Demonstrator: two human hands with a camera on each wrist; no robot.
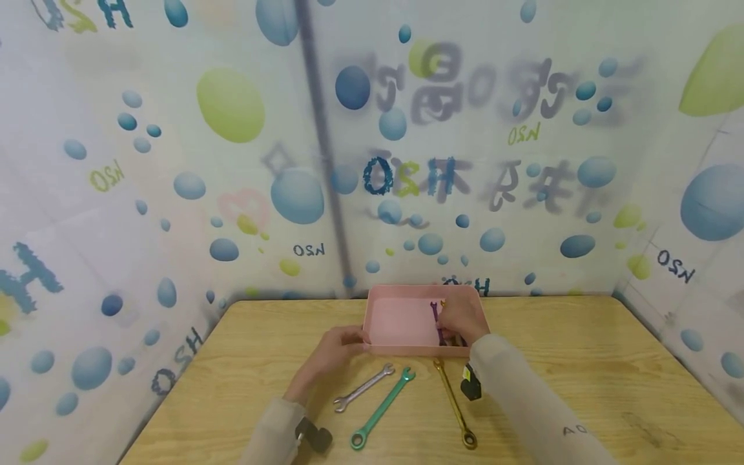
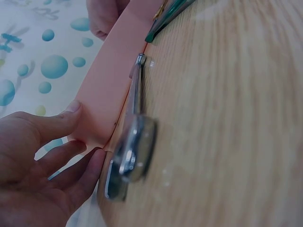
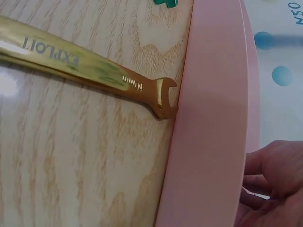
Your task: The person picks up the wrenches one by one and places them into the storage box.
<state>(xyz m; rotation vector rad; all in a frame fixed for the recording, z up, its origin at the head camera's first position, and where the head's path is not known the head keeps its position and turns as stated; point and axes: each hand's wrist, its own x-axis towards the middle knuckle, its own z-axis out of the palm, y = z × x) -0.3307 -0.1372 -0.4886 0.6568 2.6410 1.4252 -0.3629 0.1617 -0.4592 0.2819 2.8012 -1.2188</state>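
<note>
A shallow pink tray (image 1: 401, 321) lies at the back of the table. My left hand (image 1: 339, 347) holds its front left corner, thumb up at the rim and fingers (image 2: 90, 175) low at the corner. My right hand (image 1: 461, 316) reaches into the tray's right side, fingers curled down on a wrench mostly hidden beneath it. Beside those fingers lies a purple wrench (image 1: 434, 313), and a gold wrench end (image 1: 444, 303) peeks out behind. In front of the tray lie a silver wrench (image 1: 364, 389), a green wrench (image 1: 383, 409) and a gold wrench (image 1: 454, 403).
The wooden table (image 1: 558, 361) extends to both sides of the tray. Behind it hangs a pale curtain (image 1: 494, 129) with blue and green drops, close to the tray's back edge. In the right wrist view, the front gold wrench's open end (image 3: 163, 97) is right at the tray wall.
</note>
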